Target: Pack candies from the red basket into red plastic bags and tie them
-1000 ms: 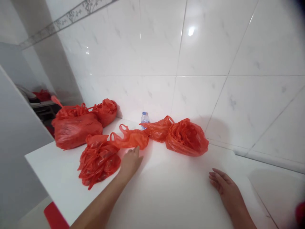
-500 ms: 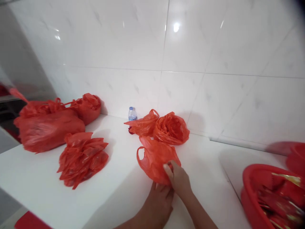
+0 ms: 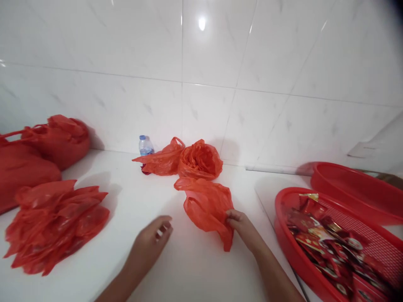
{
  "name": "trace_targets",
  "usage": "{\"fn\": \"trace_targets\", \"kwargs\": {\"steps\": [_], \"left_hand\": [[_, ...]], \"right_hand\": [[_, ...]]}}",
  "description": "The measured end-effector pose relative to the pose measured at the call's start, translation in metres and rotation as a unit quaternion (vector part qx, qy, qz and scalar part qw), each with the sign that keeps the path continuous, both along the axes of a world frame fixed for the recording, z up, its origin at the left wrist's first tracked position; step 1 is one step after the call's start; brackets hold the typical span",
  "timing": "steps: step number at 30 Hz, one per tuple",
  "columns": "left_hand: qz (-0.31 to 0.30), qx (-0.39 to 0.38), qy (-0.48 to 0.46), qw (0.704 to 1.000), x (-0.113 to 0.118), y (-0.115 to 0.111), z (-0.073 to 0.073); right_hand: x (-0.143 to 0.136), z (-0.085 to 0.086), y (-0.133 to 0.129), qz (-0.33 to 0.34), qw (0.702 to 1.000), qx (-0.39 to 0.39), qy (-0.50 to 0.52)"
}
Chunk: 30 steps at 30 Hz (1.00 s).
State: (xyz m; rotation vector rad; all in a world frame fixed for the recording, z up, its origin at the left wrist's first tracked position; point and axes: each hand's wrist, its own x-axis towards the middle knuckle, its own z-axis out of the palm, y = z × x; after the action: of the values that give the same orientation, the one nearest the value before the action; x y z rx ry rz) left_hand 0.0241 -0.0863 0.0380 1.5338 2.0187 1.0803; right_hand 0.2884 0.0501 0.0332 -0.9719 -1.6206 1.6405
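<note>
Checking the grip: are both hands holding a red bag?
No, the right hand holds a red bag; the left hand is apart from it.

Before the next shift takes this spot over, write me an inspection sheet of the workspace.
Surface: white table, a seam running left of the nearer red basket.
Job's things: one thin red plastic bag, crumpled, handles toward the left.
Clutter: bag pile and bulging red bags at left; small bottle and rolled bag bundle at the back; wrapped packets in the nearer basket.
Hands: right hand grips the bag's right edge; left hand empty, apart from it.
Cables: nothing seen.
Surroundings: pale tiled wall behind, light reflected in it.
</note>
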Motion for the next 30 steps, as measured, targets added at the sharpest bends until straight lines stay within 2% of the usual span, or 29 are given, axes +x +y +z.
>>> {"fn": "trace_targets", "kwargs": {"steps": [2, 3, 4, 6, 8, 10, 12, 14, 15, 16, 17, 19, 21, 23, 25, 26, 28, 30], "left_hand": [[0.074, 0.083, -0.011, 0.994, -0.009, 0.012, 0.011], [0.085, 0.126, 0.001, 0.988, -0.01, 0.017, 0.018], [0.076, 0.163, 0.019, 0.983, -0.009, 0.022, 0.025], [0.011, 0.202, 0.036, 0.979, -0.004, 0.029, 0.042], [-0.087, 0.174, 0.0, 0.981, 0.005, 0.032, 0.058], [-0.168, 0.092, -0.075, 0.979, 0.016, 0.031, 0.068], [-0.177, 0.018, -0.136, 0.975, 0.027, 0.03, 0.071], [-0.101, -0.004, -0.158, 0.982, 0.039, 0.029, 0.067], [-0.055, -0.001, -0.158, 0.986, 0.044, 0.028, 0.065], [-0.027, 0.002, -0.157, 0.987, 0.049, 0.027, 0.062], [-0.024, 0.001, -0.16, 0.987, 0.052, 0.027, 0.06], [-0.081, -0.006, -0.194, 0.978, 0.055, 0.026, 0.055], [-0.161, -0.018, -0.263, 0.951, 0.052, 0.025, 0.05], [-0.198, -0.034, -0.344, 0.917, 0.045, 0.025, 0.041], [-0.22, -0.064, -0.398, 0.888, 0.037, 0.023, 0.03], [-0.231, -0.078, -0.405, 0.881, 0.033, 0.021, 0.023], [-0.263, -0.134, -0.377, 0.878, 0.027, 0.013, 0.01], [-0.266, -0.14, -0.311, 0.902, 0.023, 0.003, -0.002]], "right_hand": [[0.007, 0.004, -0.005, 0.001, 1.0, -0.001, 0.012], [0.009, 0.005, -0.008, 0.006, 1.0, 0.001, 0.014], [0.01, 0.007, -0.01, 0.015, 1.0, 0.001, 0.013], [0.012, 0.01, -0.013, 0.036, 0.999, 0.003, -0.005], [0.015, 0.017, -0.014, 0.029, 0.998, 0.032, -0.052], [0.021, 0.028, -0.017, -0.037, 0.986, 0.116, -0.113], [0.026, 0.043, -0.028, -0.144, 0.949, 0.229, -0.162], [0.027, 0.059, -0.049, -0.229, 0.908, 0.306, -0.171], [0.025, 0.065, -0.062, -0.246, 0.9, 0.32, -0.164], [0.021, 0.068, -0.076, -0.233, 0.905, 0.325, -0.145], [0.015, 0.068, -0.09, -0.189, 0.915, 0.331, -0.132], [0.003, 0.061, -0.109, -0.069, 0.921, 0.347, -0.163], [-0.005, 0.045, -0.115, -0.014, 0.891, 0.358, -0.28], [-0.001, 0.03, -0.107, -0.035, 0.834, 0.355, -0.42], [0.013, 0.023, -0.094, -0.066, 0.789, 0.34, -0.507], [0.022, 0.023, -0.087, -0.074, 0.781, 0.336, -0.522], [0.041, 0.029, -0.077, -0.078, 0.784, 0.344, -0.511], [0.055, 0.037, -0.072, -0.074, 0.792, 0.359, -0.488]]}}
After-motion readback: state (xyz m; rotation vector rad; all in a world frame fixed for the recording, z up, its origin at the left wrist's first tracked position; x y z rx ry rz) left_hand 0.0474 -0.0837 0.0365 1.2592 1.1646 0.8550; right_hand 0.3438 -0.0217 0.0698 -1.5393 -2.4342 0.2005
